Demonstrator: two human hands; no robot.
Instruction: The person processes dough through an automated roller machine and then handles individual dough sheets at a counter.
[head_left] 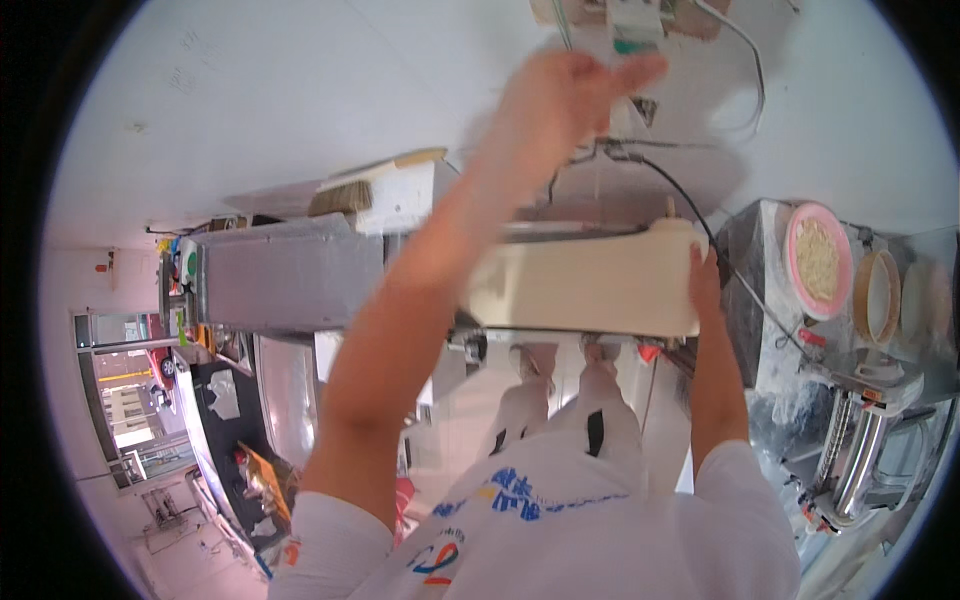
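Observation:
My left hand (580,95) is raised against the wall, slightly blurred, beside a wall fitting (635,30) with cables. A finger stretches out to the right, and I see nothing held in it; whether it touches the fitting cannot be told. Below lies a long, smooth cream-coloured belt or sheet (590,285) on a narrow machine, its left part behind my left forearm. At its right end my right hand (705,285) rests against the edge, fingers lying along it. Part of that hand is hidden from view.
A grey metal top (290,275) continues to the left, with a brush (340,198) and a white box (405,195) behind it. On the right stand a pink basin (835,300) of pale crumbly stuff, a round sieve (877,297) and a roller machine (862,460). A black cable (690,195) hangs across.

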